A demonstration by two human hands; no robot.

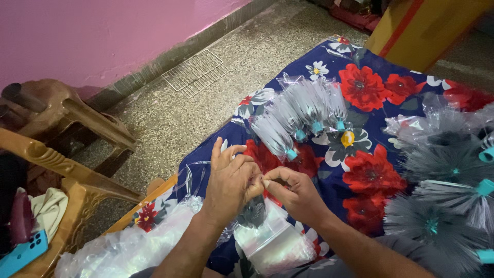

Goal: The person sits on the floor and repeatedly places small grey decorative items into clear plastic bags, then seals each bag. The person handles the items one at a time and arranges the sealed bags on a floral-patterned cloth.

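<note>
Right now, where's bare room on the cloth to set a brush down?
Free: the floral cloth between the bagged brushes and the loose brush pile; also its far corner beyond the bagged brushes. Crowded: the right edge, and around both hands, left and right, with the bag stack alongside.

Soft, even indoor light with faint shadows. Mild glare on the clear plastic bags point(128, 247). The grey brushes point(442, 190) at right look blurred; edges bend slightly from the wide lens.
</note>
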